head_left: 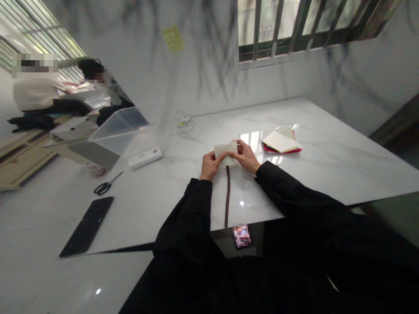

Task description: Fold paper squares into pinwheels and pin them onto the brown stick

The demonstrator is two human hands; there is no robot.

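Both hands are raised over the table and hold one small piece of pale paper between them. My left hand grips its left side, thumb across the front. My right hand pinches the right side, and the two thumbs nearly meet at the paper's lower middle. Most of the fingers behind the paper are hidden. Below the paper, a thin dark brown stick runs toward the table's front edge; whether its upper end touches the paper I cannot tell.
A stack of coloured paper lies to the right. On the left are a white power strip, black scissors and a flat black case. A clear plastic bin stands beyond. Two people sit at the far left.
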